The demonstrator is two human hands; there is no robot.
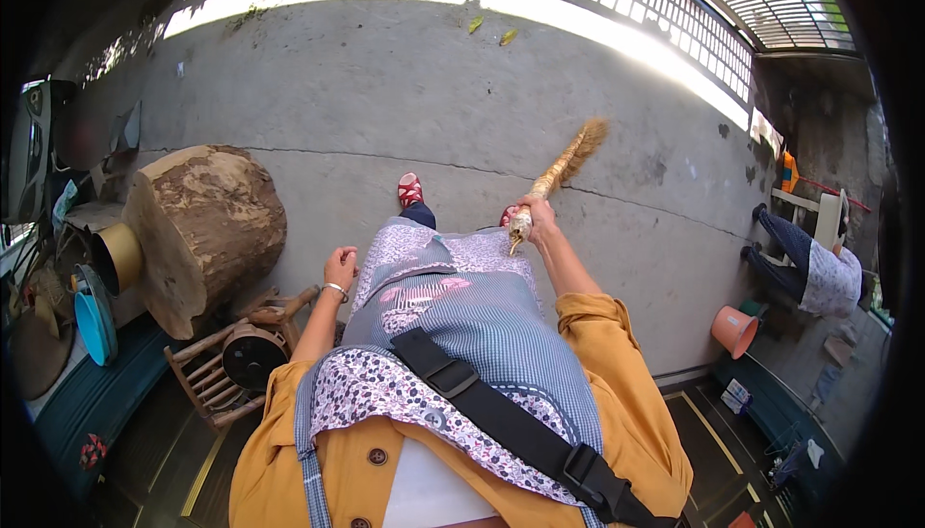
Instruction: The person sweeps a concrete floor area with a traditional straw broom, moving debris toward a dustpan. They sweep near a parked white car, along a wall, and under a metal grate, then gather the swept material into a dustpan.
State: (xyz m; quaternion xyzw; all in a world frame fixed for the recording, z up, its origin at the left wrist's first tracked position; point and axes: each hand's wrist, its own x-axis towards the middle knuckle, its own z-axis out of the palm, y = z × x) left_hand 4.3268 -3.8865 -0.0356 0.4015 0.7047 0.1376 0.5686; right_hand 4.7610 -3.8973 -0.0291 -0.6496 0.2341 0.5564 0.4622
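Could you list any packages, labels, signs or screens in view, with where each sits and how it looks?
Small package: floor at right, below the orange bucket; flat, white and blue.
Screen: far left edge; dark panel in a pale frame, seen side-on.
No signs visible.

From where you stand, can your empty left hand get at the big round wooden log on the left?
Probably yes. The left hand hangs free and empty, and the big round wooden log lies just to its left on the concrete floor. Only the small wooden stool sits lower, beside that path.
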